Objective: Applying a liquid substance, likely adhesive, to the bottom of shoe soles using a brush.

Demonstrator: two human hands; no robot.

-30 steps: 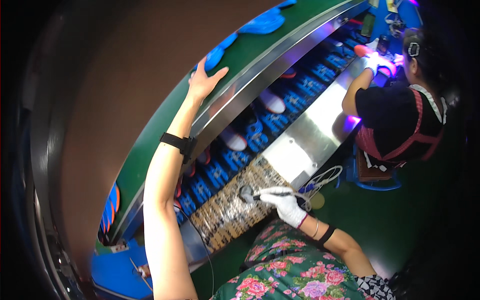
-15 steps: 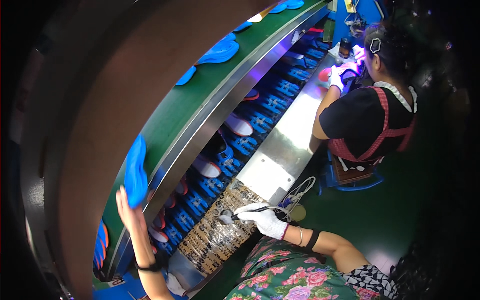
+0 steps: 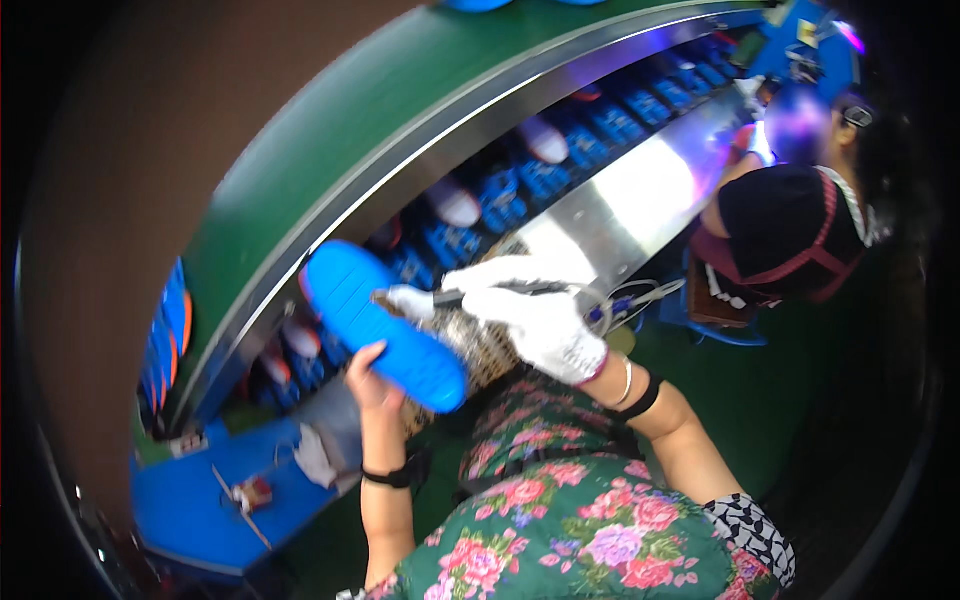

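A blue shoe sole (image 3: 350, 290) is tilted up in front of me, its long grooved face toward the head view. My bare left hand (image 3: 376, 385) grips it by the lower left edge, thumb on the face. My right hand (image 3: 550, 325), in a white knitted glove, is closed round the dark handle of a brush (image 3: 412, 302) with a pale head. The brush tip lies against the middle of the sole, or just in front of it. From the handle's back end a thin pale tube (image 3: 600, 305) loops away past my wrist.
A green conveyor belt (image 3: 310, 150) curves along the left and far side. Beneath it, shoes (image 3: 545, 140) stand among blue holders. A metal ledge (image 3: 590, 215) runs to a co-worker (image 3: 780, 225) seated at right. Blue-and-orange soles (image 3: 172, 340) stack at left, above a blue table (image 3: 210, 505).
My left hand has brought the blue sole from over the belt to in front of me. The brush in my right hand has risen to meet it. The whole view has shifted.
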